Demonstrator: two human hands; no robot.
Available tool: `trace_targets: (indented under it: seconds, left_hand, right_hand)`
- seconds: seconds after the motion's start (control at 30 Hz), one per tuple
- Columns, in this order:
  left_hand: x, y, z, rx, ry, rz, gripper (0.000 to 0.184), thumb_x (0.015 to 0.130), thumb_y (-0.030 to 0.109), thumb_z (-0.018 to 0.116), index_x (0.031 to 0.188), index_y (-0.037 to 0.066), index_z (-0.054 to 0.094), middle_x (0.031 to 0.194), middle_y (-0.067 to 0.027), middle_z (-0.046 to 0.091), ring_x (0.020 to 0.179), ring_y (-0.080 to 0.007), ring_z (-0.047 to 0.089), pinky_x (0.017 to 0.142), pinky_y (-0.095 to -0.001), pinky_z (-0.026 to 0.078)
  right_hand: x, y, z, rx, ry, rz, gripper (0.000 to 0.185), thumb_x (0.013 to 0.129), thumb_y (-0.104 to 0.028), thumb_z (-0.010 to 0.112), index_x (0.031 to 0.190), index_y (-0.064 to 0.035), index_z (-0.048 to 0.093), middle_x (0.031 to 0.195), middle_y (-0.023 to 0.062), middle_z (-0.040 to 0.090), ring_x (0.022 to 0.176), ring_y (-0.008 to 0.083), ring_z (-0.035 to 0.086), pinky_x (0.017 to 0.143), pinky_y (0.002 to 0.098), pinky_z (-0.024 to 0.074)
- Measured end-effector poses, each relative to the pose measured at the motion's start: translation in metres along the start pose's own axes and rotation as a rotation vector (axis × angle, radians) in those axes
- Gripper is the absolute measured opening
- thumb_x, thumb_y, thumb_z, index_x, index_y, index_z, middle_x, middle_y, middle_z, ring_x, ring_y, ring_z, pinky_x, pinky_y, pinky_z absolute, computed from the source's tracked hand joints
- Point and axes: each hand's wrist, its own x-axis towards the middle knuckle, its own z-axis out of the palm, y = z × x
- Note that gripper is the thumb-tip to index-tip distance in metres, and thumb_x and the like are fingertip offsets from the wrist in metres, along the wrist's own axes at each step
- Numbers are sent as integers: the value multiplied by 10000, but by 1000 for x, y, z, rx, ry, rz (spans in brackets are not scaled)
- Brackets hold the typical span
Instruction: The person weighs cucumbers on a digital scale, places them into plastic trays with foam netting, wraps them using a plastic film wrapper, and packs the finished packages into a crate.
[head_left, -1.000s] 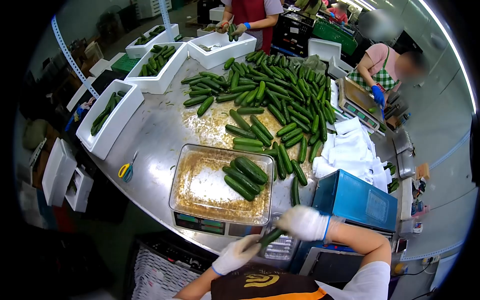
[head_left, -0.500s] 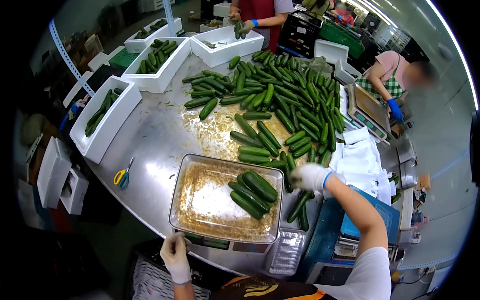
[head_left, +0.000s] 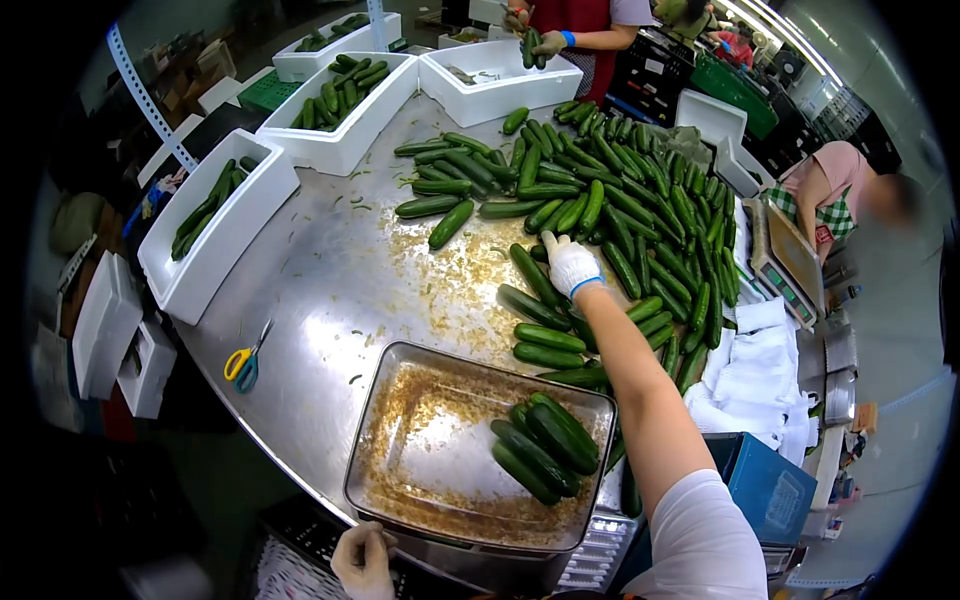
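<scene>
My right hand [head_left: 573, 265], in a white glove, reaches over the pile of green cucumbers [head_left: 640, 215], its fingers stretched toward those at the pile's near left edge. Nothing shows held in it. My left hand [head_left: 362, 562], also gloved, is closed with curled fingers beside the near left corner of a metal tray [head_left: 430, 440]; nothing shows in it. Several cucumbers [head_left: 545, 445] lie side by side in the tray's right half. Loose cucumbers [head_left: 548, 347] lie just beyond the tray, partly under my right forearm.
Scissors [head_left: 247, 358] lie on the metal table [head_left: 290, 270] at left. White foam boxes [head_left: 215, 235] holding cucumbers line the far left edge. A co-worker's gloved hand [head_left: 548, 43] holds cucumbers at the back. A scale [head_left: 790, 270], white netting [head_left: 745, 375] and a blue box [head_left: 765, 490] stand right.
My right hand has moved from beside the tray's right edge forward and left onto the cucumber pile. My left hand stays near the tray's front corner. The camera view has shifted.
</scene>
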Motion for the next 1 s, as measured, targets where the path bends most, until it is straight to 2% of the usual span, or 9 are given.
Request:
trace_targets:
  seconds: [0.17,0.27,0.3,0.4,0.47,0.57,0.67,0.8,1.0]
  left_hand:
    - [-3,13,-2,-52,-18,-21,124,965,58,609,1031,-22,677,814,-53,661,689,-91,553,637,-239,460]
    - [-9,22,-2,-56,-11,-34,107,958,45,616,1006,-21,686,783,-46,653,667,-88,542,617,-238,452]
    - [-11,16,-6,-1,-75,10,210,968,111,619,1121,-30,646,883,-64,656,712,-101,546,646,-248,454]
    - [-15,6,6,-177,-64,6,117,970,61,551,975,-35,618,744,-77,624,618,-107,558,550,-237,434]
    - [-17,9,9,-227,-172,61,105,927,-41,555,995,-50,634,779,-81,647,674,-81,541,612,-214,420]
    - [-20,17,23,-153,-303,188,133,919,-27,581,1033,-50,647,851,-88,660,749,-112,584,684,-231,470]
    - [-19,18,49,-144,-393,332,263,915,5,599,1174,-41,615,965,-101,666,820,-145,619,761,-260,513]
    - [-39,49,68,-635,-590,146,534,957,208,635,1391,-23,427,970,-116,639,682,-121,560,610,-260,474]
    - [-56,30,46,-630,-544,46,293,931,88,624,1182,-50,565,769,-38,599,609,-87,521,541,-233,425]
  right_hand:
    - [-20,13,-18,-7,30,-14,255,829,-207,651,1008,-27,661,986,229,685,945,387,672,821,456,547]
    - [-46,15,-60,416,262,278,367,801,-286,717,1027,-3,656,1022,239,683,938,397,670,821,424,545]
    - [-55,20,-70,672,335,375,440,800,-324,744,1052,22,641,1026,225,697,893,347,691,815,398,544]
    - [-92,31,-108,1525,293,401,412,854,-165,742,1197,-8,575,891,61,661,693,147,621,580,293,525]
    - [-136,12,-143,1825,267,300,384,907,-72,677,1259,-51,526,905,45,629,639,125,608,511,219,483]
    - [-202,-30,-183,1984,196,279,423,896,-26,661,1290,-52,510,928,56,618,719,156,619,585,251,521]
    - [-255,-66,-184,2064,139,177,512,833,9,701,1295,-64,491,1121,170,651,865,233,671,630,283,552]
    - [-319,-107,-181,2215,-46,75,599,734,50,759,1259,-49,490,1184,224,634,886,292,682,655,359,574]
    - [-401,-124,-173,1827,-221,169,479,817,-74,718,1243,57,540,979,153,682,751,178,651,637,282,524]
